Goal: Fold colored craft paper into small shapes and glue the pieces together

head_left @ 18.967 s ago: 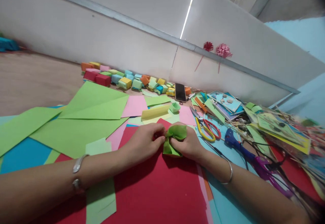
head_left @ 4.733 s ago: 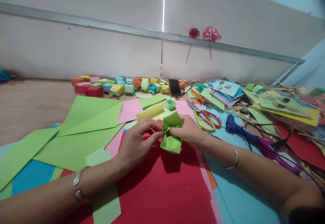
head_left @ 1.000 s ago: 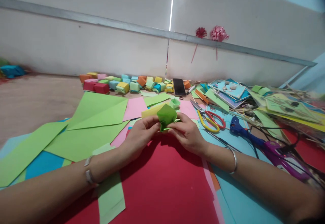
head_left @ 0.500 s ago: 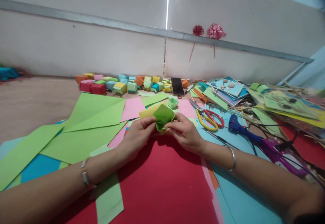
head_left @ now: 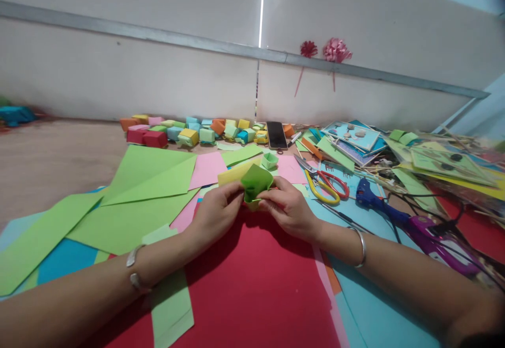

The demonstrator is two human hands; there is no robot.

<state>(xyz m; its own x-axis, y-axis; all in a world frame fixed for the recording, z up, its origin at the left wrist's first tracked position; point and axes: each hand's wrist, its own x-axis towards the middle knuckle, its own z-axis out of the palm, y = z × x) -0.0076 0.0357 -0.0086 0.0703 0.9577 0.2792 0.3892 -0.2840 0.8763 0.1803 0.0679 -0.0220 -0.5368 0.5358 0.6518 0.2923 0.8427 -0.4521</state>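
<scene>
Between my two hands is a folded piece of green paper (head_left: 256, 179), partly opened out like a small cup with one pointed flap standing up. My left hand (head_left: 221, 203) pinches its left side between thumb and fingers. On the other side my right hand (head_left: 290, 208) is closed on its right edge, thumb and fingertips pressed together. Both hands are just above a large red sheet (head_left: 260, 285). Right behind the green paper stands a small pale green paper box (head_left: 270, 160), near a yellow sheet (head_left: 232, 173).
Green sheets (head_left: 153, 177) overlap on the left. Scissors (head_left: 325, 185) with red and yellow handles and a blue-purple glue gun (head_left: 398, 214) with a black cord lie right. Several coloured paper boxes (head_left: 155, 138) line the wall beside a phone (head_left: 276, 135). Craft cards (head_left: 353, 135) pile up at back right.
My hands stay on the green paper, which keeps nearly the same shape. The whole view has shifted slightly; little else differs.
</scene>
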